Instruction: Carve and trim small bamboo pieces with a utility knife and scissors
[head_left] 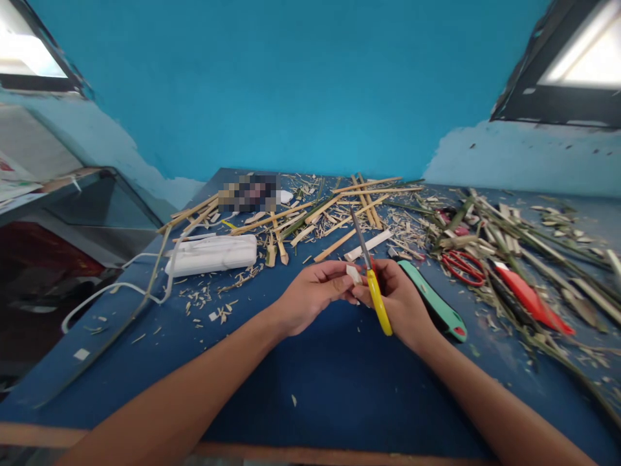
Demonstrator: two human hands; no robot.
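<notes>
My left hand [310,292] pinches a small whitish piece [354,274], perhaps paper or tape, between thumb and fingers. My right hand [402,299] holds yellow-handled scissors [379,303], blades pointing up and away from me. The fingertips of that hand also meet the whitish piece, so both hands touch it over the middle of the table. Just right of my right hand lies a green and black cutter-like tool [434,301]. Beyond my hands is a flat pale strip [369,245].
A white power strip [212,254] with its cable sits on the left of the blue table [310,388]. Bamboo sticks [339,200] and shavings lie at the back. On the right are red-handled scissors [463,267], a red tool [533,299] and split bamboo lengths [553,252].
</notes>
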